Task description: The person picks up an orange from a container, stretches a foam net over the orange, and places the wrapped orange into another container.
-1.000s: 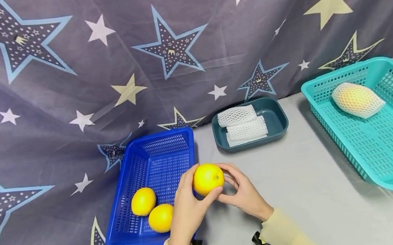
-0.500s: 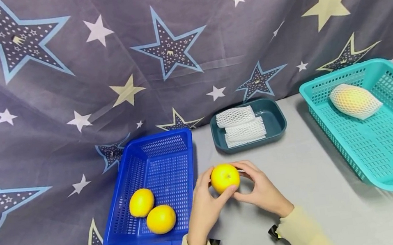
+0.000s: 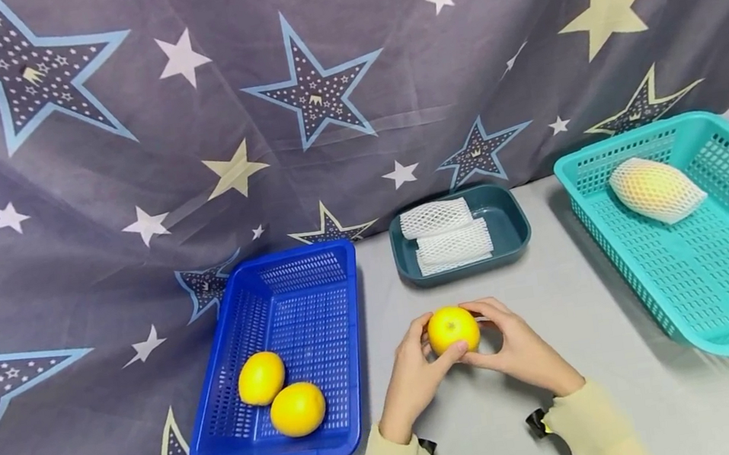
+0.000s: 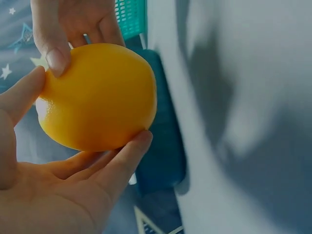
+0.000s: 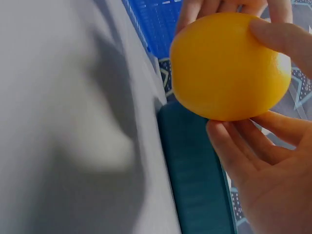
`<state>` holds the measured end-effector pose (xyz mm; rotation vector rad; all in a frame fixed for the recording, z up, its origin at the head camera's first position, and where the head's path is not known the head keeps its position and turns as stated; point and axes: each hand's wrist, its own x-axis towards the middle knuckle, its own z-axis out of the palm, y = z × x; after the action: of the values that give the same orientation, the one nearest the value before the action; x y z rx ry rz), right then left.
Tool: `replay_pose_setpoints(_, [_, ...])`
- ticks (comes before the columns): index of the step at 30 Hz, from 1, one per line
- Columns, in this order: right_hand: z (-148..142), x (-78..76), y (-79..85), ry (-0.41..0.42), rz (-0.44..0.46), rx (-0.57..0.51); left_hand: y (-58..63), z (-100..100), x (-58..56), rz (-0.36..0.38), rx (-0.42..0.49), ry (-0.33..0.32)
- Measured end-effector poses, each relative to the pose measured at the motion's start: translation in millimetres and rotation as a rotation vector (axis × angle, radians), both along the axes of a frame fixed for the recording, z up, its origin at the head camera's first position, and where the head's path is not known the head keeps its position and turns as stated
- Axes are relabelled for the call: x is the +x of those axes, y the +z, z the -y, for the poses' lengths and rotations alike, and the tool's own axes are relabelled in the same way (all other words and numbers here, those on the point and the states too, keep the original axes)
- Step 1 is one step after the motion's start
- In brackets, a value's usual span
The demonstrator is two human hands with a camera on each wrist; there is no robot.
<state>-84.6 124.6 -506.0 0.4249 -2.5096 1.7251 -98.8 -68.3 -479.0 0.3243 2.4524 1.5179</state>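
Your left fingers (image 4: 126,163) and right fingers (image 5: 228,146) grip the orange (image 3: 447,326); press lightly, evenly, the tray (image 3: 508,228) at twelve o'clock.

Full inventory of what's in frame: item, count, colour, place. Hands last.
Flat tabletop: 1, light grey, under the containers
Hanging star-print cloth: 1, grey-purple, behind the tabletop
Rectangular perforated plastic basket: 1, blue, left side
Round smooth loose fruits: 2, yellow, inside the blue basket
Shallow rounded-corner dish: 1, dark teal, back centre, by the cloth
Tubular mesh sleeves: at least 2 (stacking unclear), white, in the dish
Large perforated plastic basket: 1, turquoise, right side, cut off by frame
Mesh-wrapped fruit: 1, yellow under white, in the turquoise basket
Round smooth held fruit: 1, yellow, between both hands, in front of the dish
Garment cuffs: 2, cream, on both forearms
Left hand: 1, bare, gripping the held fruit
Right hand: 1, bare, same fruit
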Motion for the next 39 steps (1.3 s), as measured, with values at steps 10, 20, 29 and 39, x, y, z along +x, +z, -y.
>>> replay_pose_setpoints(10, [-15, 0.3, -12.1, 0.005, 0.025, 0.028, -17.0, -12, -2.2, 0.038, 0.069, -0.034])
replay_pose_setpoints(20, [-20, 2.8, -23.8, 0.036, 0.086, 0.016, -40.3, -14, -3.9, 0.088, 0.074, -0.044])
replay_pose_setpoints(29, [-21, 2.2, -23.0, 0.044, 0.087, 0.004, -43.9, -12, -4.5, 0.105, 0.14, -0.059])
replay_pose_setpoints(39, [-23, 3.9, -22.0, 0.061, 0.1, -0.004, -47.6, -11, -3.5, 0.11, 0.169, -0.072])
